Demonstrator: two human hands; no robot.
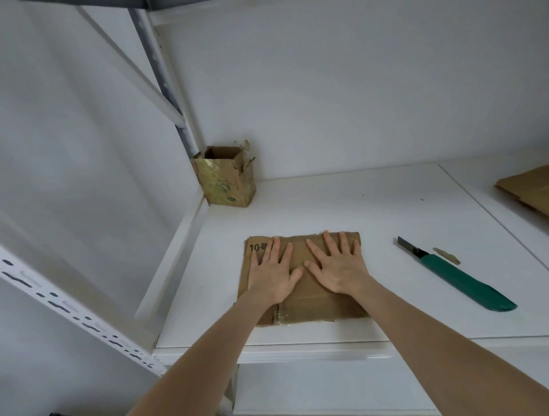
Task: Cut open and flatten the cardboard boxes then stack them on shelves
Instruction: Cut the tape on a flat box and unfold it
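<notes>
plain white wall fills the upper middle and right. small brown scrap sliver lying flat at right of centre, a couple of dark specks mid frame, dark grey panel along the top left edge.

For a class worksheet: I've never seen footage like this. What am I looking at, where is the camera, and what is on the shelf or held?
No machine: one camera on a person's head looks down at their bare arms. The left hand and right hand press flat, fingers spread, on a flattened brown cardboard box on the white shelf board. Nothing is gripped. A green-handled utility knife lies to the right, blade out. A small upright open cardboard box stands in the back corner; more flat cardboard lies far right.
</notes>
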